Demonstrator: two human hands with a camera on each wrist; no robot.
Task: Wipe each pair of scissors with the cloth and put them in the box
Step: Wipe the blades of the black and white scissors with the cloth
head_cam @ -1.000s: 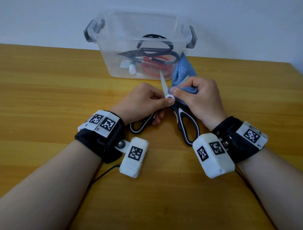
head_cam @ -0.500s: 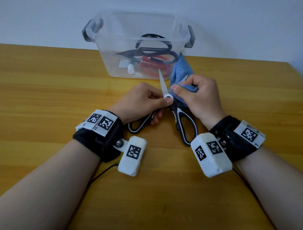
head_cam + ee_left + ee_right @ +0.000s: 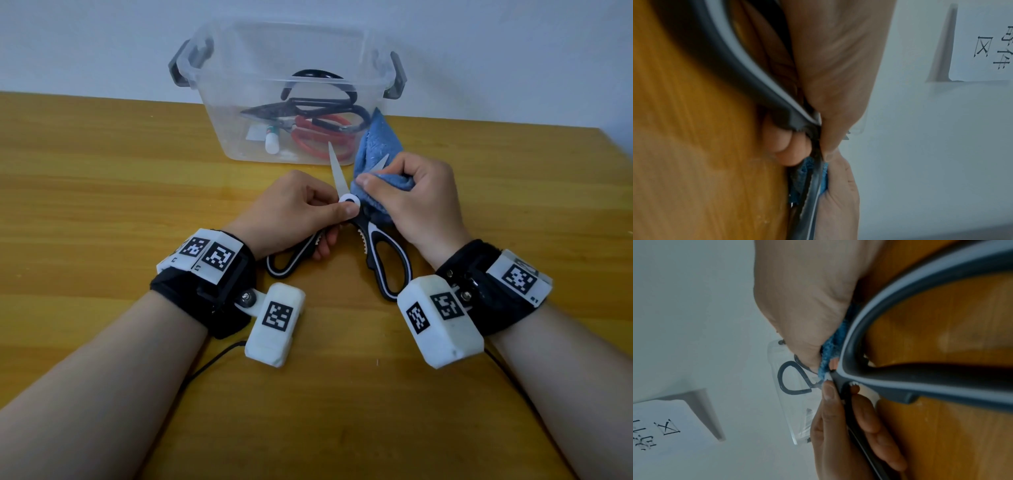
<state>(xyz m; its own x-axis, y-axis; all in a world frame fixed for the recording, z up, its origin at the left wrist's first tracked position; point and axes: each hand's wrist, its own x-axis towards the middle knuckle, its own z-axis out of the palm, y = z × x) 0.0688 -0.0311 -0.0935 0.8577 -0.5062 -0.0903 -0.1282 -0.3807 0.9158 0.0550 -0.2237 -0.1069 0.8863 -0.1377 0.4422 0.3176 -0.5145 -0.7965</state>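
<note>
Both forearms reach forward, bare, each wrist wrapped in a black band. Left hand (image 3: 294,209): fingers curled, thumb tip pressed at the white pivot of the black-and-white-handled scissors (image 3: 373,246). Right hand (image 3: 418,202): fingers curled, pinching the blue terry cloth (image 3: 375,150) around one blade.

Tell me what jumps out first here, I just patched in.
The open black-and-white scissors at the table's centre: the left hand pinches them at the pivot, and the right hand grips a blue cloth round one blade. Behind them stands a clear box already holding black and red scissors.
</note>
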